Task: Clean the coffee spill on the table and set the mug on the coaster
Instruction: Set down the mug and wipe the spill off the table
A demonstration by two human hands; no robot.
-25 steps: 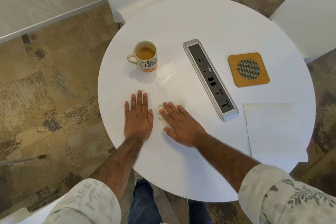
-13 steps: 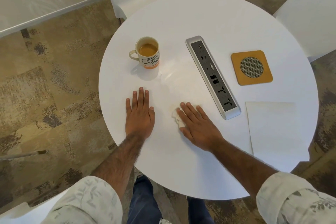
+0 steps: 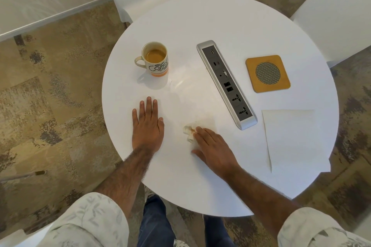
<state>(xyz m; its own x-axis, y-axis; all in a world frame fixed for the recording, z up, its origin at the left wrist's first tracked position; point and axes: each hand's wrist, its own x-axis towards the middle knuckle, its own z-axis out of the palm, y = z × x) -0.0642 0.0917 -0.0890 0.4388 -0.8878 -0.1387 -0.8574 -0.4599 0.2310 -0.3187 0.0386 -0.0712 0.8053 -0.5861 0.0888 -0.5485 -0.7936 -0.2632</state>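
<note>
I see the power strip (image 3: 226,84) lying as a long ridge across the bench (image 3: 200,26); left of it bare bench up to the mug (image 3: 155,59), right of it coaster (image 3: 268,73) and napkin (image 3: 291,134), open bench beyond its far end

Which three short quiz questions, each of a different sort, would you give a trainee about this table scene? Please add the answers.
1. True or false: the mug already stands on the coaster.
2. Which hand presses the stained tissue on the table? A) left hand B) right hand C) both
3. Fill in: the power strip lies between the mug and the ____.

Key
1. False: the mug, with coffee in it, stands on the bare table on the other side of the power strip.
2. B; the left hand lies flat on the table, holding nothing.
3. coaster
</note>
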